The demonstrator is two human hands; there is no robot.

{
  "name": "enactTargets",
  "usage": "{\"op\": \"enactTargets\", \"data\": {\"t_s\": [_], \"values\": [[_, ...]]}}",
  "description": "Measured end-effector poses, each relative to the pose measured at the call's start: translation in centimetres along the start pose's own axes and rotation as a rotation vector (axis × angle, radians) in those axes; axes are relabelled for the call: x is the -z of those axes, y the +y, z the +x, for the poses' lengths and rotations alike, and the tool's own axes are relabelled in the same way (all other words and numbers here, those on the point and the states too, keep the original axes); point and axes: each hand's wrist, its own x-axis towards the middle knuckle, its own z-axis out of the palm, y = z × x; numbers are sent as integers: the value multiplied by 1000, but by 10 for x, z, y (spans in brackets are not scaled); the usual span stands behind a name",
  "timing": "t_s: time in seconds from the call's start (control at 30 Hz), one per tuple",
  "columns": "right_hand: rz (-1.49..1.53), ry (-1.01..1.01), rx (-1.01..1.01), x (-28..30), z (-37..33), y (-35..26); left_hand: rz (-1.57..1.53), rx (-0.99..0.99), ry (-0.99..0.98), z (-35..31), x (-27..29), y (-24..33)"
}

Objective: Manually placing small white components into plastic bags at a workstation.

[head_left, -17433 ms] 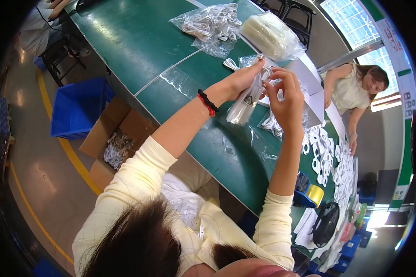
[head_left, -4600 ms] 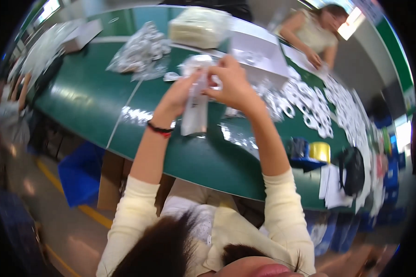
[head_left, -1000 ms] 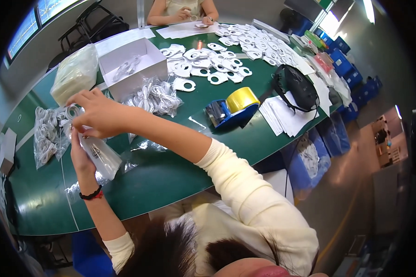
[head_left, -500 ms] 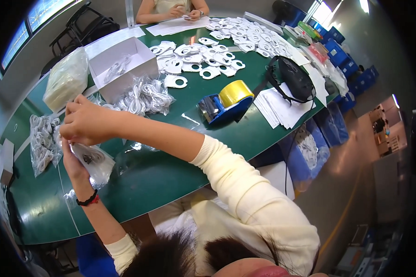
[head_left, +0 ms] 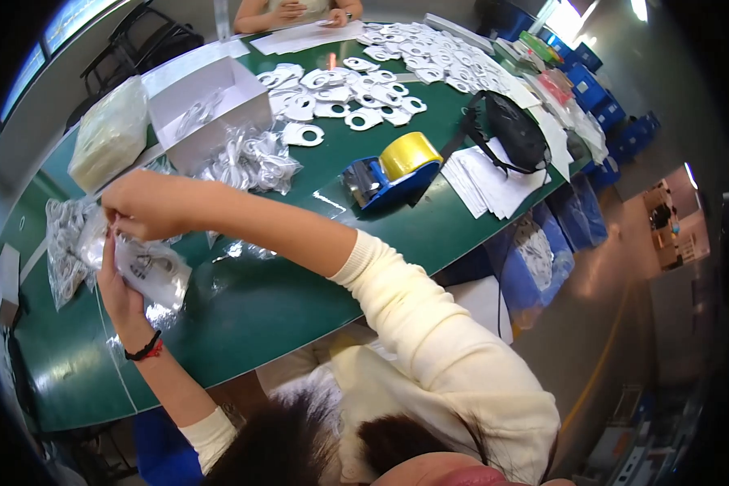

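Note:
Over the left part of the green table, my two hands meet at a clear plastic bag (head_left: pixel 158 274) with something white and a small dark print inside. My left hand (head_left: pixel 121 304) grips the bag from below, its fingers partly hidden by the film. Reaching across from the right, my right hand (head_left: pixel 146 204) has its fingers pinched together at the bag's upper edge. Just left of the hands lie bagged white cables (head_left: pixel 66 251). Behind my right forearm is a heap of more bagged white cables (head_left: pixel 251 160).
A white open box (head_left: pixel 215 109) holds clear bags, beside a plastic-wrapped stack (head_left: pixel 109 134). White cut-out cards (head_left: pixel 332 93) spread across the far side. A blue tape dispenser (head_left: pixel 393 174), a black pouch (head_left: pixel 510 134) and paper sheets (head_left: pixel 482 182) lie right. A co-worker's hands (head_left: pixel 287 12) are opposite.
Both hands remain together on the bag, shifting slightly left in the picture as the whole view shifts a little. My right fingers have closed in nearer to my left fingertips.

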Motion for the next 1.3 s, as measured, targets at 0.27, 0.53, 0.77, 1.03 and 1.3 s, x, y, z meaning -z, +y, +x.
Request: {"op": "enactTargets", "data": {"t_s": [0.27, 0.53, 0.77, 1.03, 1.3], "values": [[-102, -92, -99, 36, -4, 9, 214, -138, -154, -8, -25, -5], [-229, 21, -371, 89, -1, 11, -107, -85, 78, 0, -5, 18], [-53, -146, -405, 47, 20, 42, -359, -60, 68, 1, 16, 23], [-422, -211, -316, 0, 26, 73, -450, -102, 101, 3, 21, 28], [363, -395, -647, -39, 14, -3, -470, -173, -29, -6, 5, 33]]}}
